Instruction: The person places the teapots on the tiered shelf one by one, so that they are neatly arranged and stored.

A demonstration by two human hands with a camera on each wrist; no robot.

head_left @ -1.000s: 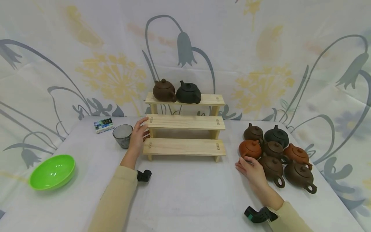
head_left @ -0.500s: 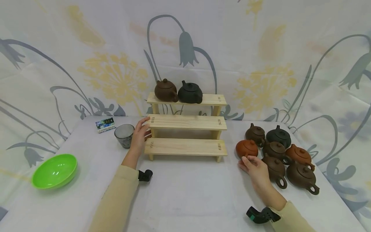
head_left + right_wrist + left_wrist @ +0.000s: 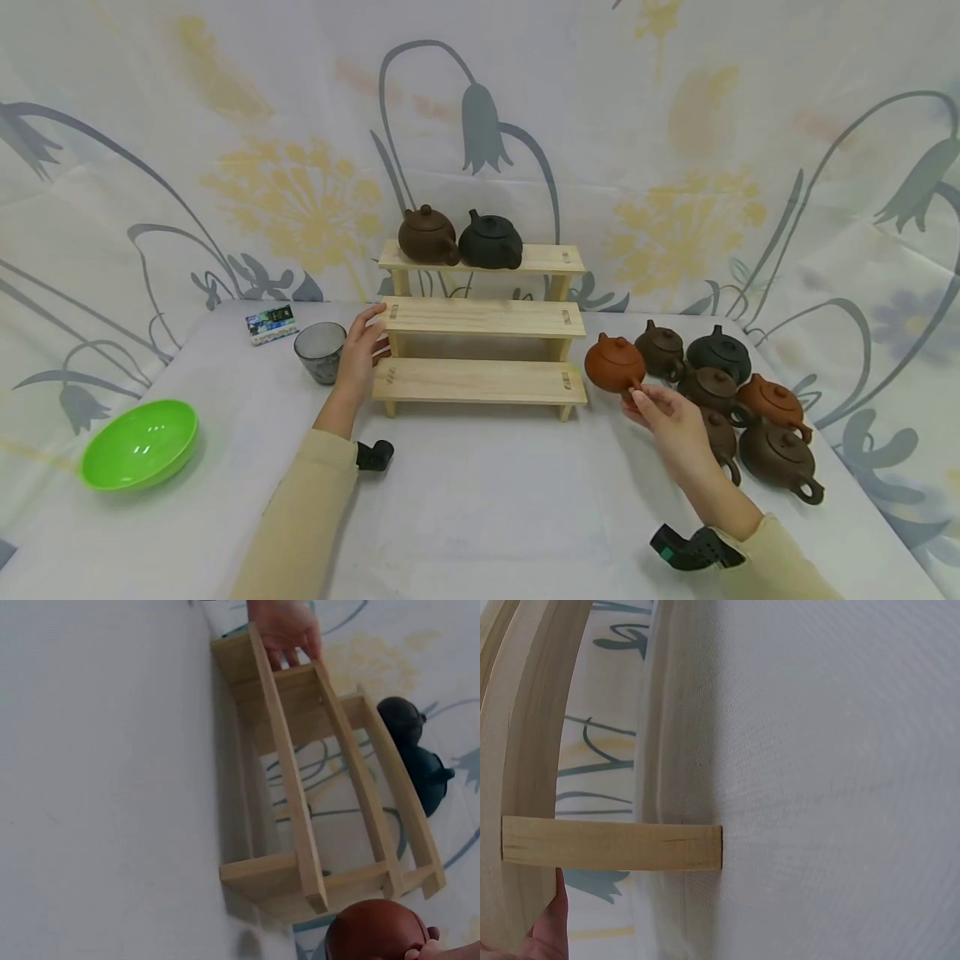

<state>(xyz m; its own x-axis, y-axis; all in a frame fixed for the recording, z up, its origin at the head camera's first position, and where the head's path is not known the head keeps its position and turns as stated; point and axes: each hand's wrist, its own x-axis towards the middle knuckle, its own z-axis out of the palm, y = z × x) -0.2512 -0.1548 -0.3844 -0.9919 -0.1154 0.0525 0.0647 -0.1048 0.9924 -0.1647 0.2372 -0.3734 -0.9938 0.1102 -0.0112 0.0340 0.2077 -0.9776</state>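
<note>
My right hand (image 3: 678, 429) pinches the handle of an orange-red clay teapot (image 3: 615, 362), lifted just right of the three-tier wooden display stand (image 3: 480, 382). In the right wrist view the teapot (image 3: 371, 930) shows at the bottom, with fingertips at its edge. At the stand's left end, my left hand (image 3: 357, 354) holds the middle tier; in the left wrist view part of that hand (image 3: 549, 926) shows behind the wood. On the top tier sit a brown teapot (image 3: 427, 235) and a black teapot (image 3: 491, 241), side by side.
Several more teapots stand grouped at the right, among them a black one (image 3: 720, 353), an orange one (image 3: 775, 403) and a large brown one (image 3: 777, 454). Left of the stand are a grey glass cup (image 3: 320, 353), a small patterned box (image 3: 272, 324) and a green bowl (image 3: 139, 446).
My right hand has drawn the orange-red teapot out of the group, up and leftward toward the stand. My left hand stays at the stand's left end.
</note>
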